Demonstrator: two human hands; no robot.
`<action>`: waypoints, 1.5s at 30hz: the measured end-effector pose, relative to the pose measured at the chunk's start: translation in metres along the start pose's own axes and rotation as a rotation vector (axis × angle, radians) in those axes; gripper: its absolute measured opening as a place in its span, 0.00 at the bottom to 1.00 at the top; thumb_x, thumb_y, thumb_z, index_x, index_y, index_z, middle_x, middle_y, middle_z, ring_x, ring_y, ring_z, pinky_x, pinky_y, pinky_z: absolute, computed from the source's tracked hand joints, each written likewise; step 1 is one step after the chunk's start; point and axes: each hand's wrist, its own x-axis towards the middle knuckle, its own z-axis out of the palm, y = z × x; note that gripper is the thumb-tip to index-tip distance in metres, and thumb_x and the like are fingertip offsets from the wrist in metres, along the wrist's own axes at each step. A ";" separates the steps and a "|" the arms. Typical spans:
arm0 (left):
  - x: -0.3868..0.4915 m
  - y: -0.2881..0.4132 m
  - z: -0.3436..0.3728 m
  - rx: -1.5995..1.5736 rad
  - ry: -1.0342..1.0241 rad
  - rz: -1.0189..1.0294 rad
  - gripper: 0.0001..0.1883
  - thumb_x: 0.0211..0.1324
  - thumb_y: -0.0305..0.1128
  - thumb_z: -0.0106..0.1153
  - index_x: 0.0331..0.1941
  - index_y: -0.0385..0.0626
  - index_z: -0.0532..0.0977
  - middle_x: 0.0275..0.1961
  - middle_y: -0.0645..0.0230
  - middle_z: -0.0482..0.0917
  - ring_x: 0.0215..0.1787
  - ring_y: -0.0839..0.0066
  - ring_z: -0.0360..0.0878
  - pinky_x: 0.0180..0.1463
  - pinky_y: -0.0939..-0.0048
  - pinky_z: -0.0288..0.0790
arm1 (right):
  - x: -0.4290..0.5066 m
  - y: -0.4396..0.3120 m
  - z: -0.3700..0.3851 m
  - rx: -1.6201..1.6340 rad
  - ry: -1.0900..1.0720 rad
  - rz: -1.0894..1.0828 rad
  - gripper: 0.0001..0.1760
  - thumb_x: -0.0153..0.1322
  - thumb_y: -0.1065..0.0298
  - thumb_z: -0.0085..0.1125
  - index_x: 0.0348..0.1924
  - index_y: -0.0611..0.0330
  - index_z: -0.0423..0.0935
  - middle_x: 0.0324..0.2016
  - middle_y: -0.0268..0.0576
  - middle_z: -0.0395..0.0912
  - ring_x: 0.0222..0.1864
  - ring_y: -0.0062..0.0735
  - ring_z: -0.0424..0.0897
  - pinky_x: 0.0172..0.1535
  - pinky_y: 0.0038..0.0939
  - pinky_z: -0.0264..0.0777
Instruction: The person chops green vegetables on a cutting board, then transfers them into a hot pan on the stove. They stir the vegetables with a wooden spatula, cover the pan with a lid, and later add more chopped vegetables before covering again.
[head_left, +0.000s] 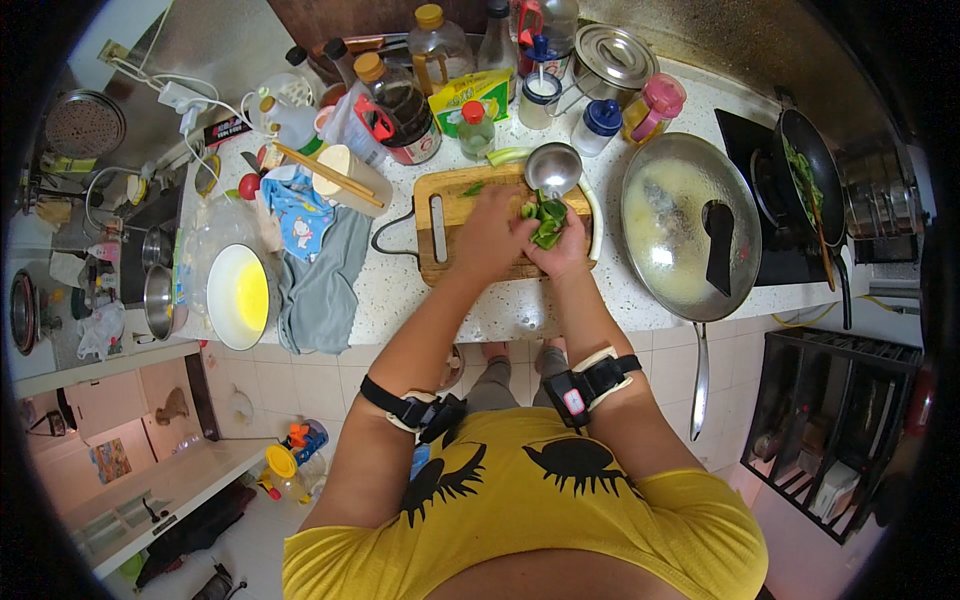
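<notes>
Cut green leafy pieces (550, 221) lie heaped in my right hand (562, 251), above the right part of a wooden cutting board (433, 259). My left hand (487, 232) is blurred over the middle of the board. Its fingertips reach the edge of the greens, and whether they grip any cannot be made out. One small green scrap (472, 189) sits on the board's far left. A steel ladle (553, 169) rests at the far right of the board, just beyond the greens. Pale scallion stalks (596, 217) lie along the board's right edge.
To the right stand a lidded pan (667, 225) with its handle past the counter edge, and a wok (806, 180) of greens on the stove. Bottles and jars (405, 112) line the back. At left are a grey cloth (322, 277) and a white bowl (225, 300) with yellow contents.
</notes>
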 end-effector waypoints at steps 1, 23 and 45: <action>0.002 -0.011 -0.006 0.081 -0.017 -0.021 0.26 0.48 0.35 0.63 0.53 0.43 0.71 0.52 0.52 0.72 0.53 0.54 0.73 0.52 0.56 0.71 | -0.005 -0.003 0.002 0.012 -0.007 0.026 0.20 0.73 0.54 0.43 0.42 0.61 0.76 0.39 0.44 0.79 0.42 0.42 0.77 0.55 0.45 0.70; 0.051 -0.054 -0.009 0.524 -0.647 -0.030 0.15 0.40 0.30 0.70 0.36 0.49 0.78 0.40 0.62 0.82 0.43 0.59 0.80 0.43 0.61 0.73 | -0.038 -0.022 0.002 0.051 0.070 -0.001 0.22 0.72 0.53 0.47 0.45 0.65 0.73 0.40 0.47 0.76 0.47 0.44 0.76 0.58 0.47 0.67; 0.030 -0.050 0.005 0.376 -0.664 0.236 0.20 0.35 0.24 0.67 0.38 0.46 0.74 0.38 0.59 0.79 0.41 0.59 0.78 0.44 0.60 0.71 | -0.044 -0.025 0.004 0.077 0.052 0.002 0.21 0.71 0.54 0.48 0.44 0.65 0.74 0.39 0.47 0.77 0.45 0.43 0.76 0.57 0.47 0.68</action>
